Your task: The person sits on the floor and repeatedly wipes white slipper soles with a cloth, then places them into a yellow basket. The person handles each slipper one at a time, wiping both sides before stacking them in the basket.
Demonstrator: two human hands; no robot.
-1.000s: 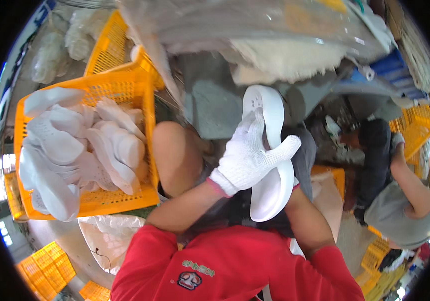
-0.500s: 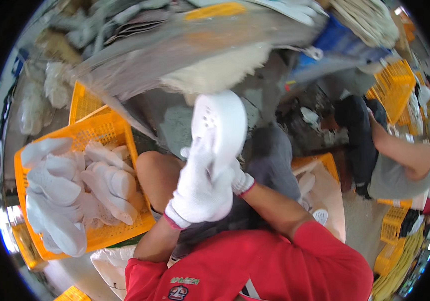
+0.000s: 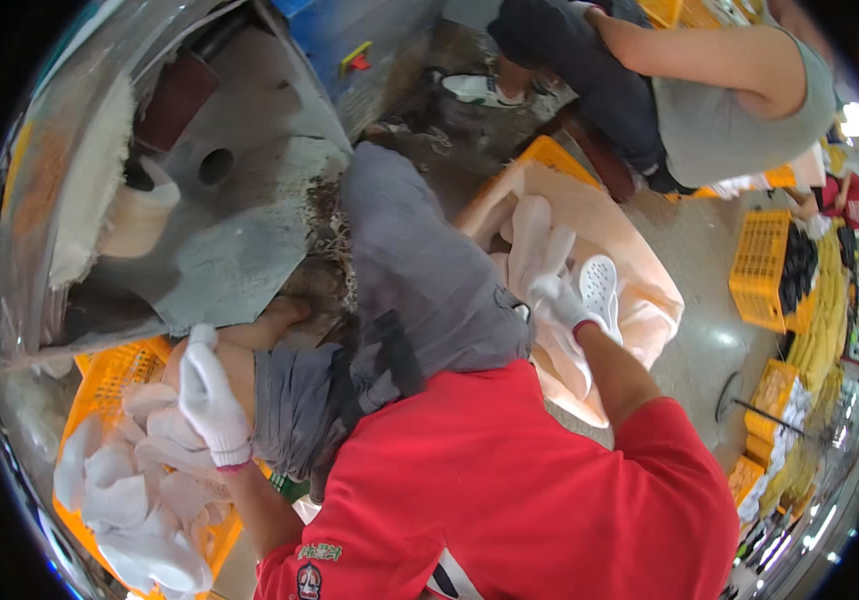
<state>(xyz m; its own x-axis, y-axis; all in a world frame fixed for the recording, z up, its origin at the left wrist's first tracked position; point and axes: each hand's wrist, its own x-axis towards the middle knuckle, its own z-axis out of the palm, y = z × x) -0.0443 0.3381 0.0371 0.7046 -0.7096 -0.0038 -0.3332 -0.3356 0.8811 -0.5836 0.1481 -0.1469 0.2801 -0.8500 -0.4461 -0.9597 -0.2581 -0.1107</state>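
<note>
My right hand [image 3: 556, 298], in a white knit glove, reaches into a cloth-lined crate [image 3: 649, 300] on my right. White clogs lie around it, and one clog with round vent holes [image 3: 599, 284] is right beside its fingers. Those fingers blur into the white shoes, so their grip is unclear. My left hand [image 3: 213, 400], gloved too, is by my left knee at the edge of a yellow crate [image 3: 77, 405]. Its fingers are stretched out, with nothing seen in them. White clogs [image 3: 114, 480] fill that crate in a loose heap.
Ahead to the left stands a grey machine housing [image 3: 239, 240] with a pale fluffy wheel [image 3: 94, 180]. A seated co-worker [image 3: 739, 110] is at the upper right. Yellow crates [image 3: 759, 265] and a thin stand [image 3: 764, 412] are farther right.
Both hands were together on a white clog before the machine. They have parted: the right went into the lined crate, the left toward the left crate. The view has swung right.
</note>
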